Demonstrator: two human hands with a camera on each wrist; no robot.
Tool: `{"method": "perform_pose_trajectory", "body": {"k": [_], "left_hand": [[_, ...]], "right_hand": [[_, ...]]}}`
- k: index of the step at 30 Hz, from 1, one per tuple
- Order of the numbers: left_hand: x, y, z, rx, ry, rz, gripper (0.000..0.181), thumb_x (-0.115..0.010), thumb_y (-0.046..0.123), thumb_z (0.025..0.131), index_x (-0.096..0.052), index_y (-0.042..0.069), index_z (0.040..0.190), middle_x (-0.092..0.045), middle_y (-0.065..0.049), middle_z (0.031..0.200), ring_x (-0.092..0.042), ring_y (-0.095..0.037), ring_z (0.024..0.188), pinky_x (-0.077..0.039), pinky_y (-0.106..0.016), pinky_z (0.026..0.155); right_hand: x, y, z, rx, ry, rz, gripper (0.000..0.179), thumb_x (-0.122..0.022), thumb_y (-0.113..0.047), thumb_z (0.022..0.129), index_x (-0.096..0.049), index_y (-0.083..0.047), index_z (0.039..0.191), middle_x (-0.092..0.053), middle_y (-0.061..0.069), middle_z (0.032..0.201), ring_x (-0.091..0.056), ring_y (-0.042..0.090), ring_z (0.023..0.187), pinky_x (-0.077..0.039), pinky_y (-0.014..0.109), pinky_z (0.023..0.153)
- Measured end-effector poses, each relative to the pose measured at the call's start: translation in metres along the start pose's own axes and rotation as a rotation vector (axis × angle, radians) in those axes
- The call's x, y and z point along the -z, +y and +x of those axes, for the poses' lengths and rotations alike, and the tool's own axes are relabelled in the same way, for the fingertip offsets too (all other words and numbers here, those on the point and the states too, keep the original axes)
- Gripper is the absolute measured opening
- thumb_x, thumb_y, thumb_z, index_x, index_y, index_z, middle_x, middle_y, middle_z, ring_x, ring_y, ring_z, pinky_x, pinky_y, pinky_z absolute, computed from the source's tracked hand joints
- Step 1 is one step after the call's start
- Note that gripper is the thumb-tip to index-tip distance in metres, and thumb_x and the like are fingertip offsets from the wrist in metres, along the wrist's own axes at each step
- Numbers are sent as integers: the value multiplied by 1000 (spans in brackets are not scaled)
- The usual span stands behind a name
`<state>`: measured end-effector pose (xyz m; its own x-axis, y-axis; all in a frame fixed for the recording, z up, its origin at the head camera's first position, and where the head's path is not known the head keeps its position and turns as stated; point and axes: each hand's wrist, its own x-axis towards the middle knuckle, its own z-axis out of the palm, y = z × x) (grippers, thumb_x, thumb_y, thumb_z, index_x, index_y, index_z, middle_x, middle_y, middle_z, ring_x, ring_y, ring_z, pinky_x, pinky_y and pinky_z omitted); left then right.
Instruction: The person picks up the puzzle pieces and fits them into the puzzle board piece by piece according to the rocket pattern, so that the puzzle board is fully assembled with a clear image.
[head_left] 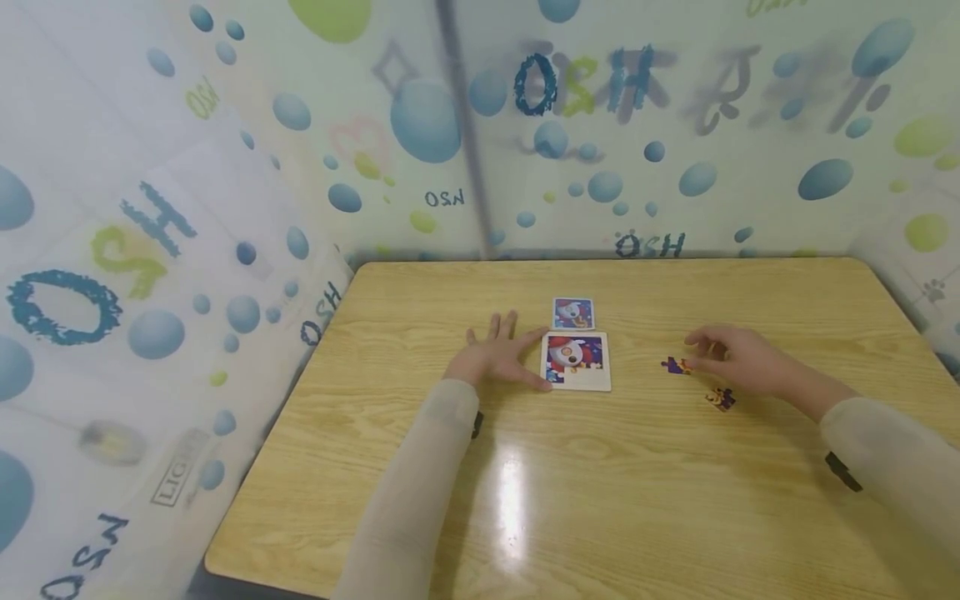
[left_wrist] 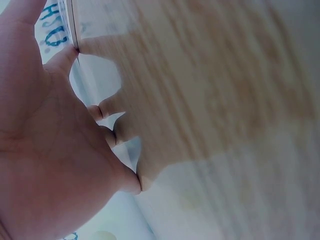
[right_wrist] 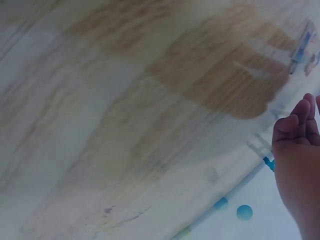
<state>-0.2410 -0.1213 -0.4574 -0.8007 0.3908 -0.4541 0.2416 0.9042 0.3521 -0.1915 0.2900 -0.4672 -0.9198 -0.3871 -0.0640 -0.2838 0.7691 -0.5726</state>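
A square jigsaw puzzle board [head_left: 588, 379] lies on the table, with a purple, red and white cartoon picture partly filled in and a pale bare patch at its lower right. My left hand [head_left: 497, 354] is spread flat on the table, its thumb and index fingertip at the board's left edge; the left wrist view shows the palm and fingers [left_wrist: 62, 57] from below. To the right, my right hand [head_left: 738, 358] has curled fingers and pinches a purple and orange puzzle piece [head_left: 677, 365] at the thumb tip. Another puzzle piece [head_left: 721, 400] lies just below that hand.
A small square picture card [head_left: 573, 314] with a similar cartoon lies just behind the board. The light wooden table [head_left: 420, 292] has rounded corners and stands against walls [head_left: 600, 208] covered in printed sheeting with blue and green dots.
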Motion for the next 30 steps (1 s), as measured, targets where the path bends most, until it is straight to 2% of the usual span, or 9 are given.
{"method": "perform_pose_trajectory", "body": {"k": [6,13,24,30], "left_hand": [[-2,-1,0,-8,4,4,111,-74,80,79,-12,54,167,23,-8,179,25,-40,164,18,-77,123],[-2,-3,2,0,4,0,112,-75,82,78,-11,56,166,24,-6,179,25,-39,164,18,-77,123],[0,-2,2,12,-7,-6,112,-75,81,78,-11,56,166,25,-5,178,25,-38,164,18,-76,124],[1,-1,0,3,-5,-6,111,-75,80,79,-11,55,167,24,-7,179,25,-39,164,18,-76,124]], "right_hand": [[-6,5,-3,-21,-10,21,44,-73,-34,103,-67,-2,132,-70,3,107,-56,6,83,-50,24,68],[-11,5,-5,-47,7,47,43,-74,-39,102,-69,-5,128,-68,5,107,-52,9,85,-47,24,68],[-15,8,-5,-49,30,21,43,-78,-42,98,-72,-9,124,-72,9,116,-60,19,98,-52,24,78],[-16,9,-6,-46,34,11,39,-79,-40,97,-74,-10,121,-72,7,114,-60,17,97,-52,23,78]]}}
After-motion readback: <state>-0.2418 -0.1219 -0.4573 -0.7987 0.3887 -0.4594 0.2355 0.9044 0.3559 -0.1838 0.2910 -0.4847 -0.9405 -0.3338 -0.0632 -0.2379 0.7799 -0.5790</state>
